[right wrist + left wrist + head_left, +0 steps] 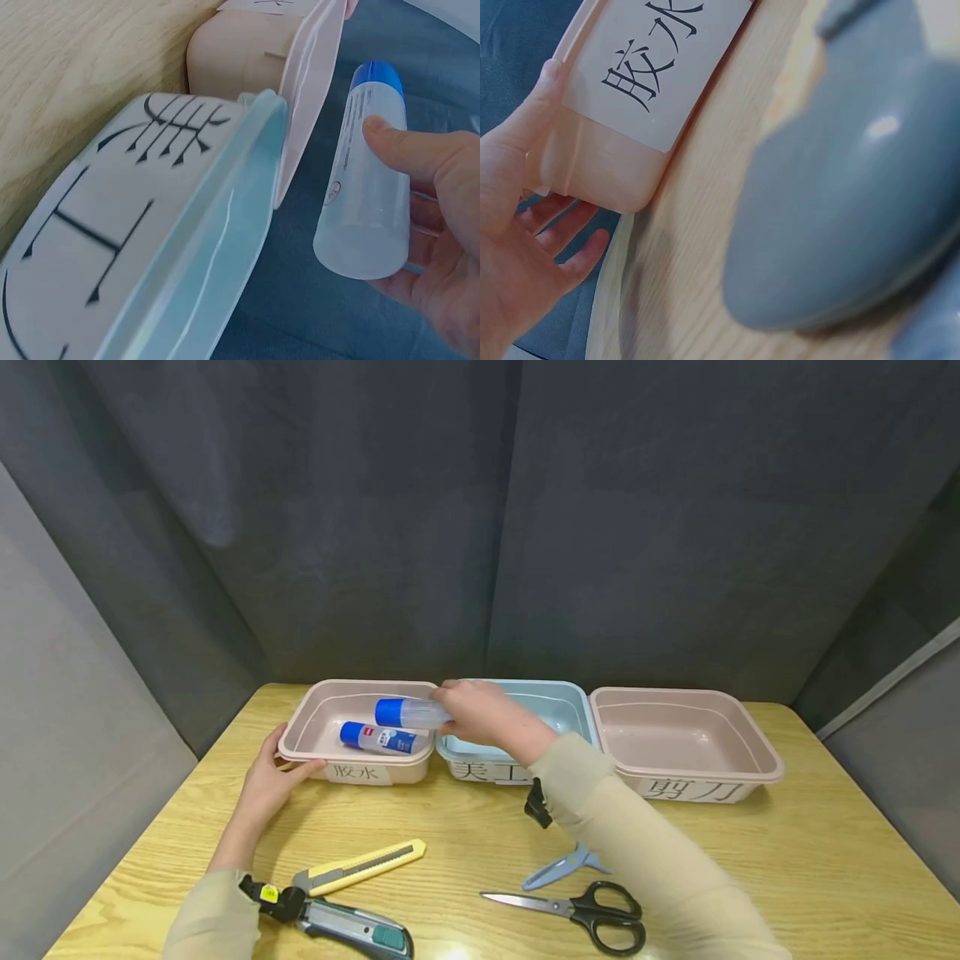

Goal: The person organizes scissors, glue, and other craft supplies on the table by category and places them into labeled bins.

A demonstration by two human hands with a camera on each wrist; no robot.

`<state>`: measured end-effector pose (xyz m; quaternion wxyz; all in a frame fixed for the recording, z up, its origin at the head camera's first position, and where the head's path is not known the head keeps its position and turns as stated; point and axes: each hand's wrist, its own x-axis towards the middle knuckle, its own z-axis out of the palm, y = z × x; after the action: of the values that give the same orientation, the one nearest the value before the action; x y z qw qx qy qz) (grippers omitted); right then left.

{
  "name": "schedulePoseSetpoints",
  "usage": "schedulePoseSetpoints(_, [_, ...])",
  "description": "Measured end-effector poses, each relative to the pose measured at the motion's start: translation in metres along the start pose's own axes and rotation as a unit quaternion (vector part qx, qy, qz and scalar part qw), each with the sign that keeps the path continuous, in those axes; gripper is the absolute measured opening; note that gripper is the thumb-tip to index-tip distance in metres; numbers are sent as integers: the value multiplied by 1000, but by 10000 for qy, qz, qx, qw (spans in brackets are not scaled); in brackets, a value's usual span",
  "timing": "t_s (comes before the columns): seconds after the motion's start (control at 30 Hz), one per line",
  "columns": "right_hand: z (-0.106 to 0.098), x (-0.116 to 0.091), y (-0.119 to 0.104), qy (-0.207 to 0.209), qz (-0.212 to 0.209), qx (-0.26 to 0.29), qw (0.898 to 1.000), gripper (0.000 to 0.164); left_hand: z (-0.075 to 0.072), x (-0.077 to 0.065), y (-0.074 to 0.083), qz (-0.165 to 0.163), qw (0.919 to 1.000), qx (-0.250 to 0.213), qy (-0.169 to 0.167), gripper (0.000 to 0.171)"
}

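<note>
In my right hand (480, 714) I grip a clear glue bottle (367, 180) with a blue cap. Held tilted on its side, it hangs above the right part of the left pink bin (307, 735), cap pointing left. Inside that bin lies a second glue bottle (382, 739), also blue-capped, with a blue and white label. My left hand (270, 781) holds the bin's front left corner, thumb along the front rim and fingers round the side. The right forearm passes over the front of the blue bin (577, 702), partly hiding its label.
Another pink bin (765, 760) stands on the right. Nearer on the wooden table (450, 835) lie a yellow utility knife (367, 866), a grey-green utility knife (360, 928), black-handled scissors (577, 910) and blue scissors (562, 867), partly under the right sleeve. A dark curtain (495, 527) hangs behind.
</note>
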<state>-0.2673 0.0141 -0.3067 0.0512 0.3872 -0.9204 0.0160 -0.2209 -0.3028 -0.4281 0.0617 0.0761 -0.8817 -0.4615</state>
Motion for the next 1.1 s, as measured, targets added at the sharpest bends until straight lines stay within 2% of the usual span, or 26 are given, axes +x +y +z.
schedulePoseSetpoints(0.27, [11, 21, -7, -89, 364, 77, 9993, 43, 1, 0, 1, -54, 10000, -23, -2, 104])
schedulePoseSetpoints(0.67, [28, 47, -11, -159, 666, 191, 9975, 33, 3, 0, 4, -120, 9999, -18, -40, 103])
schedulePoseSetpoints(1.1, [40, 67, -15, -289, 1086, 15, 9937, 31, 5, 0, 3, -128, 9999, -22, -77, 104])
